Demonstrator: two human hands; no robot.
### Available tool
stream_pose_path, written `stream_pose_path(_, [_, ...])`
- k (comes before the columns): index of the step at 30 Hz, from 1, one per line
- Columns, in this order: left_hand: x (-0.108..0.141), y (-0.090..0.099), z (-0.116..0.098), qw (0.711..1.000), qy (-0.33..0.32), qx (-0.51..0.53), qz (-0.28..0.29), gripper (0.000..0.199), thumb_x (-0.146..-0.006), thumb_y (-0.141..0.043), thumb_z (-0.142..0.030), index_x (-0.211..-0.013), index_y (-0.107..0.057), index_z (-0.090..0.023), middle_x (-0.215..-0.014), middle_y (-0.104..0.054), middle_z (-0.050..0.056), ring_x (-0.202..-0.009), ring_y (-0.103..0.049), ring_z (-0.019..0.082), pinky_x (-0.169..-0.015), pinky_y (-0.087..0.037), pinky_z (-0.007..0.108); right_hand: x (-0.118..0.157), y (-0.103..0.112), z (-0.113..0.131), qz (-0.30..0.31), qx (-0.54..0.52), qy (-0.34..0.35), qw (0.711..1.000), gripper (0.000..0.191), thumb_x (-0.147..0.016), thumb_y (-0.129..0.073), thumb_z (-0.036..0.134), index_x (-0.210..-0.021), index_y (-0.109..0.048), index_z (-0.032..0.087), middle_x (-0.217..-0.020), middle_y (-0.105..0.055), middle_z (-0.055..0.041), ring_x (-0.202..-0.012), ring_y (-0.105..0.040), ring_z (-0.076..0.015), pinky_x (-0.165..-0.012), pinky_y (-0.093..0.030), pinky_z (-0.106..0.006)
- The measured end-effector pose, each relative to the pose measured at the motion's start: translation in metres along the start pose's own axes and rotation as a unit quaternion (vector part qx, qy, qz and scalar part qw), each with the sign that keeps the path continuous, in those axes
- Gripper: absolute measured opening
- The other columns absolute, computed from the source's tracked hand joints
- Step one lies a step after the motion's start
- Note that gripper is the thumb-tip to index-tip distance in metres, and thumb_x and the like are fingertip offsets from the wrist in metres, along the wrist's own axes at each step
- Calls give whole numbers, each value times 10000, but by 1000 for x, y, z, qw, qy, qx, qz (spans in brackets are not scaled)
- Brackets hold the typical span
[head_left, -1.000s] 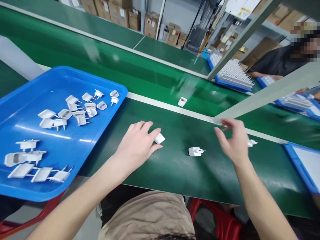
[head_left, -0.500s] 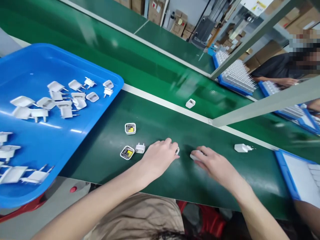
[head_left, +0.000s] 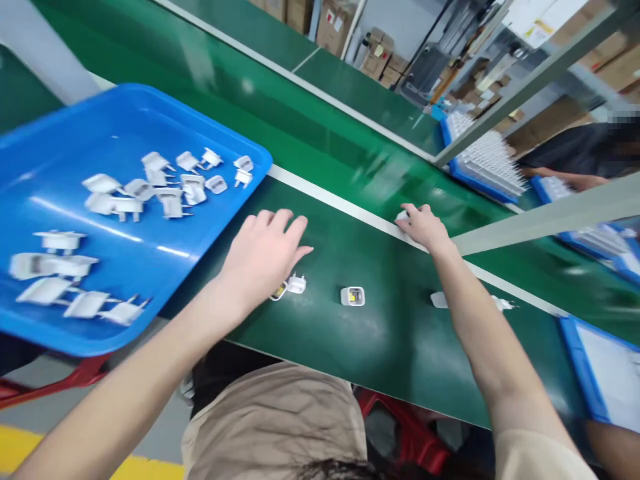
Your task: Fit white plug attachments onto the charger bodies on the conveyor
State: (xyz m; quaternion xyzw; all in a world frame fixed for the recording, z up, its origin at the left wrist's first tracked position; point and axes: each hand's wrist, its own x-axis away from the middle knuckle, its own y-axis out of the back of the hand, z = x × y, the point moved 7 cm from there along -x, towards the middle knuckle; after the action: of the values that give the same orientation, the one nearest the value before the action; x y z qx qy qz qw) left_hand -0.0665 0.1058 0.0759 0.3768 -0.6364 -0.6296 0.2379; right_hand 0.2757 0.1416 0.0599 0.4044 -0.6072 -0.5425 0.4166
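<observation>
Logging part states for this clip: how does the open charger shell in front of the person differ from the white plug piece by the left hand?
The charger shell lies with its open face up, showing yellow and dark parts inside; the plug piece looks closed, with pins sticking out. The shell lies apart from both hands; the plug piece lies right beside the left hand. Both are white and rest on the green belt.

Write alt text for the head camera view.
A person's right hand reaches to a small white part at the white strip of a green conveyor belt, while the left hand hovers over a white plug piece. A blue tray of white plug pieces sits at left.
</observation>
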Motion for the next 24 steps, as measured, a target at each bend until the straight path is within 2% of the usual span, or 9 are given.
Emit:
stream_pose_path(2, [2,-8,28,997,45,-9,69,420,-995,-564,-385,-1338,-600,-145,-1230,-646,170,-1063,-646,357,-851,-495,441,-11,-8,15,3,-16,22,1000,384,-903,-546,329,-1200,-670,120,-1073,-611,-213,-973,-636,-375,-860,-515,-535])
stream_pose_path(5, [8,-33,40,985,60,78,143,358,-1037,-489,-375,-1319,-608,-191,-1173,-667,107,-1032,-675,278,-860,-514,375,11,-15,48,4,-53,110,993,308,-932,-535,343,-1146,-684,179,-1015,-640,-138,-978,-632,-307,-911,-511,-459])
stream_pose_path(8, [11,-38,32,984,59,122,112,403,-1052,-450,-388,-1390,-551,-195,-1223,-647,106,-1064,-654,259,-867,-516,359,65,-20,91,17,-110,259,960,349,-982,-517,423,-1238,-645,224,-1089,-645,-106,-965,-637,-261,-896,-525,-409])
stream_pose_path(11, [16,-22,9,993,7,107,54,410,-1020,-521,-398,-1347,-588,-159,-1256,-624,136,-1094,-609,291,-904,-501,404,109,-30,114,35,-145,327,933,462,-1011,-480,496,-1397,-538,249,-1189,-609,-115,-982,-632,-262,-862,-544,-419])
stream_pose_path(14, [26,-11,-23,994,-85,64,34,249,-964,-615,-323,-1094,-713,-135,-1231,-629,163,-1153,-565,342,-898,-485,436,120,-35,108,2,-249,296,922,563,-985,-525,551,-1461,-454,259,-1210,-586,-111,-959,-626,-243,-826,-558,-402])
stream_pose_path(16, [30,-14,-38,992,-117,18,43,177,-950,-575,-177,-917,-738,-117,-1099,-666,169,-1095,-583,336,-853,-479,425,120,-34,90,-80,-335,239,908,511,-984,-519,538,-1404,-488,248,-1199,-583,-111,-931,-625,-231,-801,-561,-398])
stream_pose_path(19, [28,-23,-50,988,-141,-17,65,299,-911,-468,-14,-791,-722,-116,-817,-657,131,-882,-610,282,-772,-465,396,127,-32,62,-211,-386,173,881,361,-980,-505,488,-1235,-579,244,-1132,-604,-111,-932,-619,-245,-833,-557,-445])
stream_pose_path(22, [21,-17,-53,989,-138,-26,39,318,-917,-441,-21,-765,-696,-135,-753,-637,118,-812,-600,280,-722,-456,400,142,-27,50,-277,-383,161,866,273,-973,-492,465,-1097,-615,257,-1008,-639,-104,-948,-620,-278,-863,-549,-507])
stream_pose_path(24, [17,-4,-60,992,-128,7,-10,306,-974,-445,-110,-783,-680,-156,-791,-654,107,-798,-603,273,-705,-463,407,152,-20,52,-277,-397,191,854,257,-984,-477,463,-1061,-621,264,-934,-658,-89,-924,-634,-275,-855,-555,-509])
